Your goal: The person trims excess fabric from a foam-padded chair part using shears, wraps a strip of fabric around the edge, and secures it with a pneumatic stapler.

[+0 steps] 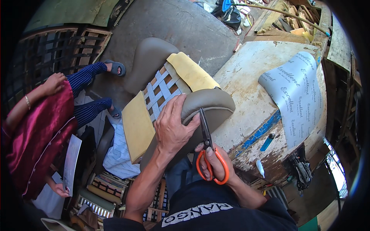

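An armchair arm in grey-brown upholstery (208, 99) rises before me, its rounded front edged by a piped seam. My left hand (172, 127) grips the arm's left side, fingers over its edge and thumb against the front. In my right hand (219, 164) is a pair of scissors (207, 133) with orange handles and dark blades, my fingers in the loops. The blades point up and look nearly closed, their tips at the piping. Behind the arm, the chair frame shows woven pale webbing (163, 90) and yellow foam pads (192, 71). The other arm (150, 57) stands farther off.
To the right is a worn white work table (241, 92) bearing a printed grey sheet (293, 96), a teal-blue object (267, 142) and a small white tube (260, 168). At left sits another person (42, 142) holding a pale sheet (72, 163). Wood scraps (298, 21) lie far right.
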Tool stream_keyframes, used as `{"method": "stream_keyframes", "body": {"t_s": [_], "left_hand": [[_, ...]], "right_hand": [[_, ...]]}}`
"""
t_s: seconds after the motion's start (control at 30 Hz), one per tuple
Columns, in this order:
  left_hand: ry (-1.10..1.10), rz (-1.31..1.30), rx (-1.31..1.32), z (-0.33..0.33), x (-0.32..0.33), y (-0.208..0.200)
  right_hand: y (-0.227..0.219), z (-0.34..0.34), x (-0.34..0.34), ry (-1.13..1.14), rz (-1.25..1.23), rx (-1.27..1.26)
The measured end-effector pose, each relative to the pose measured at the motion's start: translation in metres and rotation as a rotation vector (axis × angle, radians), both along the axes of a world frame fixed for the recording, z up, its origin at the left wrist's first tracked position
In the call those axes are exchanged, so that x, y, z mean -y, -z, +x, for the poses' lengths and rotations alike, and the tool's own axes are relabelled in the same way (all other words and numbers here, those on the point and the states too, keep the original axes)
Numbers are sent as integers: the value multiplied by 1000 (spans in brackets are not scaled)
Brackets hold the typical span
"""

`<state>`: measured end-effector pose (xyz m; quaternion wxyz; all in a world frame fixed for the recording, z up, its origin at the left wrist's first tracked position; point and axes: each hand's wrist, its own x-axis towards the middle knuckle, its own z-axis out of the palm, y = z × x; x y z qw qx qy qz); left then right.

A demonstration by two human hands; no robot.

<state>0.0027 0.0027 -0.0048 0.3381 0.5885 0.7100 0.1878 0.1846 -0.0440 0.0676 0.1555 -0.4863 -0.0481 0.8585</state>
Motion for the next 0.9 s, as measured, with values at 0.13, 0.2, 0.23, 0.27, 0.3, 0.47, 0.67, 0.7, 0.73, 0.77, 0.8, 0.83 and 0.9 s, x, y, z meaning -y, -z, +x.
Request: {"method": "stream_keyframes", "body": {"t_s": [0.13, 0.2, 0.23, 0.27, 0.3, 0.47, 0.67, 0.7, 0.73, 0.77, 0.8, 0.83, 0.9], "left_hand": [[5, 3, -6, 0, 1, 0], [-7, -16, 2, 1, 0, -1], [-6, -16, 1, 1, 0, -3], [-13, -43, 7, 1, -1, -5], [-21, -70, 14, 2, -1, -7], [83, 83, 106, -12, -1, -13], [547, 130, 50, -20, -45, -26], [551, 129, 49, -19, -53, -30], [639, 66, 3, -19, -61, -34], [726, 4, -44, -20, -68, -36], [787, 9, -98, -19, -72, -36], [791, 9, -99, -19, -75, -36], [802, -77, -59, -18, -79, -36]], "right_hand": [[14, -3, 16, -150, 256, 218], [19, -1, 26, -267, 527, 360], [18, 1, 26, -266, 526, 360], [15, 3, 25, -249, 553, 366], [14, 4, 26, -231, 581, 372], [21, 15, 29, -115, 567, 464], [25, 27, 26, -97, 532, 478], [25, 27, 26, -106, 531, 470], [25, 27, 27, -102, 532, 470], [26, 28, 27, -98, 538, 459], [26, 28, 27, -93, 544, 449], [26, 28, 27, -89, 544, 449], [25, 29, 27, -70, 509, 435]]}}
